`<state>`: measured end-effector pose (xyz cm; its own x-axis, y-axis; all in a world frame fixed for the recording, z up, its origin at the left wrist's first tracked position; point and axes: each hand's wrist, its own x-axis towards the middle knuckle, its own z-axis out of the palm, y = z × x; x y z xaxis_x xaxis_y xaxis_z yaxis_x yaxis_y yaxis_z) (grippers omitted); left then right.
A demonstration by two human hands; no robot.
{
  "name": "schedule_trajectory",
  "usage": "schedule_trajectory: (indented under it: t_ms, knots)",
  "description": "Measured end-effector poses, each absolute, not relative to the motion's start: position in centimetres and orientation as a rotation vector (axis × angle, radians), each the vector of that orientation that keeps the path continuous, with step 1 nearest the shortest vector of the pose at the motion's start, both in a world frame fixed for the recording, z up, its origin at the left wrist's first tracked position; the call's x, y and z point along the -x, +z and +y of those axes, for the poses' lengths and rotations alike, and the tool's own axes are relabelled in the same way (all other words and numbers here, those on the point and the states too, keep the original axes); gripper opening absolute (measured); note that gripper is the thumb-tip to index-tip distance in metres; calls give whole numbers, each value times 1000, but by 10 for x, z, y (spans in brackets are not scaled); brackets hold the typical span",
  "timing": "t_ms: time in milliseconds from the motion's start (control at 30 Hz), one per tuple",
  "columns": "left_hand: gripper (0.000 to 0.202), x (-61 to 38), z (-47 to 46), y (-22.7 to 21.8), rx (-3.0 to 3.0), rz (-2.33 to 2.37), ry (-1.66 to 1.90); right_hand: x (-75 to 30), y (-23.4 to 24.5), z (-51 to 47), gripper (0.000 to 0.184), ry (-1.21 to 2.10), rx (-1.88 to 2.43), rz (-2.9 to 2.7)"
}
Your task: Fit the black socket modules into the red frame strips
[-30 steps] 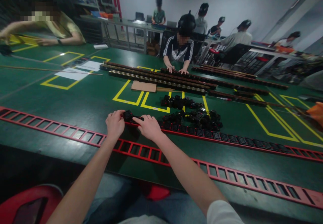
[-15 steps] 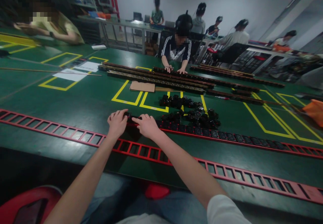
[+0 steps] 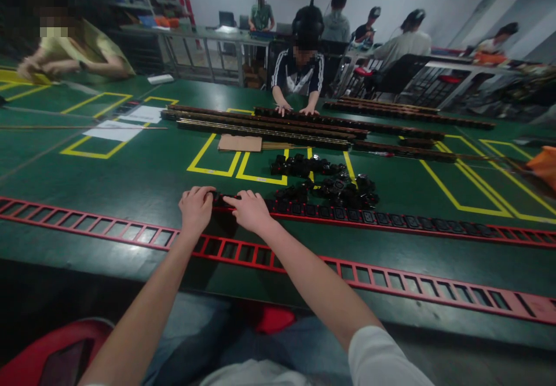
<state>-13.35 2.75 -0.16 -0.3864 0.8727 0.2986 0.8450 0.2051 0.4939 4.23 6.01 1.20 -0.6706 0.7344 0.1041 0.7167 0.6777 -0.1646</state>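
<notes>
A long red slotted strip (image 3: 330, 219) lies across the green table, with square black plastic pieces (image 3: 368, 217) seated side by side in its slots. My left hand (image 3: 196, 209) is closed around the strip's left end, where a black piece shows at the fingertips. Just to the right, my right hand (image 3: 252, 212) lies over the same strip, its index finger stretched left onto a black piece and its other fingers curled over the far side. What sits under the palms is hidden. Beyond my right hand is a pile of loose black pieces (image 3: 343, 192).
Nearer me, a second red slotted strip (image 3: 382, 288) runs along the table edge with bare slots. Long dark strips (image 3: 260, 128) lie farther back, beside brown cardboard (image 3: 240, 143) and white paper sheets (image 3: 113, 131). Across the table a co-worker (image 3: 299, 76) handles one dark strip.
The view has shifted slightly, so everything sits a little higher and more to the left. Both hands stay at the strip's left end in nearly the same pose.
</notes>
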Motion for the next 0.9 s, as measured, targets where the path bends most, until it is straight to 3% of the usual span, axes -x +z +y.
schedule_trajectory:
  t_ms: [400, 900]
  knots:
    - [32, 141, 34, -9, -1778, 2174, 1144, -43, 12, 59, 51, 151, 1177, -2737]
    - [30, 140, 33, -9, -1782, 2240, 1170, -45, 14, 59, 53, 147, 1164, -2749]
